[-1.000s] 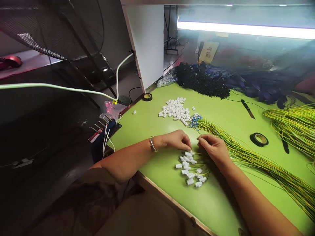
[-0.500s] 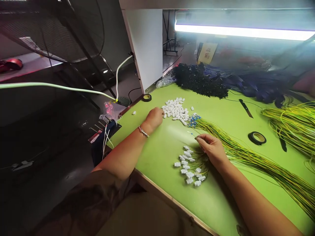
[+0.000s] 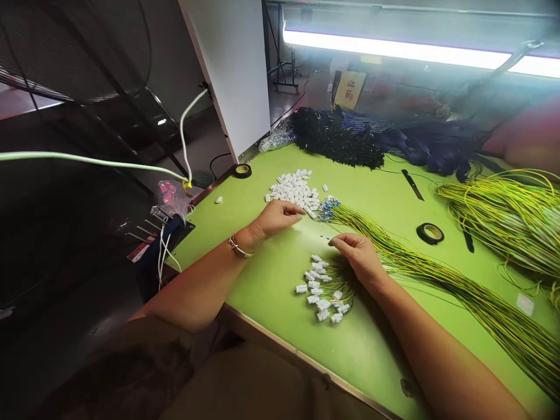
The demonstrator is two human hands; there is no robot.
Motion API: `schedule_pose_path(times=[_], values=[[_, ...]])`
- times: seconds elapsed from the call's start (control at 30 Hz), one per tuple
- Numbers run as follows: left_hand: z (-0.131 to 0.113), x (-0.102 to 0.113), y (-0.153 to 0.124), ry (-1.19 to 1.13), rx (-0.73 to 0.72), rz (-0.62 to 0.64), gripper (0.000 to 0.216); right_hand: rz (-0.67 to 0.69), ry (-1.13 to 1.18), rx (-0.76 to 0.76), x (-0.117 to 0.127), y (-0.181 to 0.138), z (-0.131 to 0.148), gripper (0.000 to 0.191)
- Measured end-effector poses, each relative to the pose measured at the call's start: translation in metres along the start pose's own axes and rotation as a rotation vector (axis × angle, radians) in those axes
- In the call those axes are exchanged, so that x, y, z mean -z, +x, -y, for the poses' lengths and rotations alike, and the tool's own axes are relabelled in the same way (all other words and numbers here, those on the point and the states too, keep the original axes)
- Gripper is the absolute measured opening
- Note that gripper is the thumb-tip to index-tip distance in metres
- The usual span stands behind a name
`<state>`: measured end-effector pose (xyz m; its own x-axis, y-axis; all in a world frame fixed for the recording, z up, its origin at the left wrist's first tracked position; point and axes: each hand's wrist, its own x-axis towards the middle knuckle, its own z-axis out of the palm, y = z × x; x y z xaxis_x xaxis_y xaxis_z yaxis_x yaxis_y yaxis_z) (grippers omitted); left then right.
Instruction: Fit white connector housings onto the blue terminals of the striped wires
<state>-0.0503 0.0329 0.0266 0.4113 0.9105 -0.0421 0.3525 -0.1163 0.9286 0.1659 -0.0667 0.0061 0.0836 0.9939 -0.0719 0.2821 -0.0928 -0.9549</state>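
Observation:
My right hand [image 3: 356, 254] pinches a thin wire just behind its blue crimped end [image 3: 324, 237], which points left above the green mat. My left hand [image 3: 280, 219] is closed, thumb against fingers, in front of a heap of small white connector housings [image 3: 293, 189]; whatever it holds is hidden. Below my right hand lies a cluster of wires with white connectors [image 3: 322, 303] on their ends. Beyond both hands, a long bundle of yellow-green wires [image 3: 420, 271] has its blue-and-silver tips [image 3: 328, 208] at the heap's right side.
Rolls of black tape lie at the back left [image 3: 242, 170] and right [image 3: 430, 233]. A dark blade-like strip [image 3: 412, 185] lies farther back. Black connectors with dark cables [image 3: 336, 137] fill the back; coiled yellow-green wires [image 3: 507, 216] lie right. A white cord [image 3: 87, 161] hangs at left.
My left hand has drawn away from the white heap toward my right hand, its fingers now pointing right. My right hand keeps its pinch on the wire. The whole view has shifted slightly.

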Motion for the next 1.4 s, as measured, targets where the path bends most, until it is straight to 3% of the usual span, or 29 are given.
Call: schedule_pose_path(times=[0.13,0.23,0.4,0.67,1.13,1.4], values=[[-0.002,-0.025,-0.011,-0.505,0.188,0.197,0.023,-0.001,0.018,-0.021,0.000,-0.003,0.000,0.028],[0.000,-0.034,-0.012,-0.697,0.319,0.209,0.024,0.009,0.024,-0.008,0.001,-0.005,0.000,0.030],[0.000,-0.039,-0.012,-0.853,0.396,0.190,0.026,0.052,0.019,0.018,0.002,-0.005,-0.001,0.031],[0.001,-0.040,-0.013,-0.879,0.442,0.262,0.024,0.065,-0.045,0.028,0.002,-0.005,-0.002,0.030],[0.001,-0.042,-0.015,-0.847,0.360,0.292,0.037,0.106,-0.033,-0.038,0.002,-0.006,0.004,0.026],[0.002,-0.046,-0.017,-0.608,0.051,0.287,0.031,0.179,-0.008,-0.100,0.005,-0.005,0.007,0.025]])
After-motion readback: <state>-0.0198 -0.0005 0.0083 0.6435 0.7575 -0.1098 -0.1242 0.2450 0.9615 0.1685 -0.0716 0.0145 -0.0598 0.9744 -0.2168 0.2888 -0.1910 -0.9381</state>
